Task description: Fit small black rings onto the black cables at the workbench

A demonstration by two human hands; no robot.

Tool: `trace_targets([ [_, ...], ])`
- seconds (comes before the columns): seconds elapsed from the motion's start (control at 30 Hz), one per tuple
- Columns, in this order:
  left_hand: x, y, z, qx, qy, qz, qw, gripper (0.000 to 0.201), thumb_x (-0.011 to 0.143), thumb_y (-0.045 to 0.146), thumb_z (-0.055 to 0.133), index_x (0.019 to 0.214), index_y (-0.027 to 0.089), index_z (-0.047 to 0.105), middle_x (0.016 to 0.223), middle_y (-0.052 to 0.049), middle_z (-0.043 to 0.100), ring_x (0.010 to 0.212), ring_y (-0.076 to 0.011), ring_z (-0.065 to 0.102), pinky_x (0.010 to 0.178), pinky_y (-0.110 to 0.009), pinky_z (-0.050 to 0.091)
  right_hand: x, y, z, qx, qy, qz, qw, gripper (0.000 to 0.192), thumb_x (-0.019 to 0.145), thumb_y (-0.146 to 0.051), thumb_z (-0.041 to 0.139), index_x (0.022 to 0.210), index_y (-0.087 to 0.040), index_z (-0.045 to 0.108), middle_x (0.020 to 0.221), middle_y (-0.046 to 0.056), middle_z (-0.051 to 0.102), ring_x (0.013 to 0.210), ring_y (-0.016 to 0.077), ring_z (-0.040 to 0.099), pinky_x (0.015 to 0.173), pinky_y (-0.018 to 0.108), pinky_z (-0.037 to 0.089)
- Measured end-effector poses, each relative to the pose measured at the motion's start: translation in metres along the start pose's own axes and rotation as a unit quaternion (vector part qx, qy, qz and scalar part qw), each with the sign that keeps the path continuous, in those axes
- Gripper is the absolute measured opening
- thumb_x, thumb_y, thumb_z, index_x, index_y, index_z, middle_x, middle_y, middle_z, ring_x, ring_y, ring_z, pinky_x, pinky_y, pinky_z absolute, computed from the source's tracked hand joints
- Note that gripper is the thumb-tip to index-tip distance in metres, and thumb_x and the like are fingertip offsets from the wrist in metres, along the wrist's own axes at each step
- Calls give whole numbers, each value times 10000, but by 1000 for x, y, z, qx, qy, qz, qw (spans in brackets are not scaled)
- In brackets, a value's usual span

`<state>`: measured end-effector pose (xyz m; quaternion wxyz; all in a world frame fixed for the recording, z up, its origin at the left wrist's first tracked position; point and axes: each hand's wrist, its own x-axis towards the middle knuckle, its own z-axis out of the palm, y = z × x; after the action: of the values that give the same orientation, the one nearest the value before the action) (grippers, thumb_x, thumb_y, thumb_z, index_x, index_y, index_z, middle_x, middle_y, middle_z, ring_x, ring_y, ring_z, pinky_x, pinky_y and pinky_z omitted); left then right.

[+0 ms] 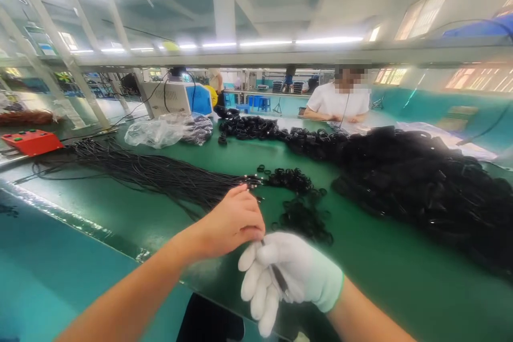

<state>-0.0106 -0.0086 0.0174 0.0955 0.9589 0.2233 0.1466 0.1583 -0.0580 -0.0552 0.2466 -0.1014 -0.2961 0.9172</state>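
Observation:
My right hand point(286, 272), in a white glove with a green cuff, holds a thin dark rod-like piece point(279, 279) under its thumb. The piece lies across the palm; its exact kind is unclear. My bare left hand point(234, 222) touches the gloved fingertips, its own fingers pinched together at the upper end of the piece. What sits inside that pinch is hidden. Just beyond my left hand lies a long bundle of black cables point(160, 173) with small metallic ends. A small heap of black rings point(290, 179) and a looser heap of thin black loops point(306, 222) lie beyond my right hand.
A large mound of black parts point(420, 192) covers the right side of the green table point(360, 262). Clear plastic bags point(154, 131) and a white-blue machine point(176, 97) stand behind the cables. A red control box point(34, 142) is at left. Across the table sits a person point(339, 100).

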Motion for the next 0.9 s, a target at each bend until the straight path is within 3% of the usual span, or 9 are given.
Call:
trace_targets([
  [0.1,11,-3,-5,-18,-7,3,1000,190,890,235,505,755,214,637,764,44,617,865,-104,537,1110,-369,135,-2,-1,-7,40,-35,10,999,397,796,-339,526,1043,-32,567,884,186,685,808,307,680,598,441,558],
  [0.23,24,-6,-14,-10,-3,9,1000,201,884,195,499,753,203,651,758,31,604,848,-108,534,1102,-378,158,-2,0,-10,41,-43,6,998,426,791,-343,556,1069,-21,560,884,186,685,793,290,683,593,412,562],
  [0.4,35,-9,2,-49,23,-26,998,193,882,221,500,792,220,671,828,21,637,878,-130,548,1046,-330,260,-5,0,-9,31,-52,-6,998,411,761,-324,619,1027,-13,581,849,176,691,745,276,688,573,405,560],
  [0.47,32,-16,16,-72,18,-54,996,231,911,233,435,889,228,665,898,18,663,891,-134,564,937,-281,366,-14,-8,-6,13,-52,-60,997,423,763,-363,637,1028,-39,580,862,166,692,748,285,687,587,425,548],
  [0.53,23,-23,33,-70,23,-89,993,282,931,230,363,948,211,644,917,1,674,848,-140,586,793,-251,431,-25,-20,0,-5,-34,-157,987,405,772,-389,643,1044,-99,565,851,116,691,753,274,683,623,448,533],
  [0.67,-10,-17,72,31,43,-201,978,301,921,233,334,837,206,622,786,-6,660,702,-152,605,635,-238,433,-45,-50,7,10,22,-316,949,174,817,-328,611,859,-182,526,676,-39,567,610,114,584,654,328,505],
  [0.73,-29,-2,89,82,33,-163,983,259,904,207,362,816,224,605,749,8,648,655,-143,606,595,-222,423,-48,-60,5,-4,72,-346,935,145,836,-317,584,828,-188,519,674,-37,530,604,102,541,682,316,494],
  [0.8,-42,16,95,126,40,-77,988,226,882,194,394,763,225,583,683,16,618,578,-139,581,530,-225,397,-46,-63,-1,-24,134,-354,925,151,850,-321,560,921,-188,548,768,0,580,704,134,577,783,372,483],
  [0.9,-44,39,76,149,88,10,985,223,872,191,418,705,213,562,599,18,559,496,-137,516,477,-247,344,-37,-53,-12,-33,180,-322,929,234,845,-301,570,1031,-159,564,906,52,633,854,182,614,911,449,422],
])
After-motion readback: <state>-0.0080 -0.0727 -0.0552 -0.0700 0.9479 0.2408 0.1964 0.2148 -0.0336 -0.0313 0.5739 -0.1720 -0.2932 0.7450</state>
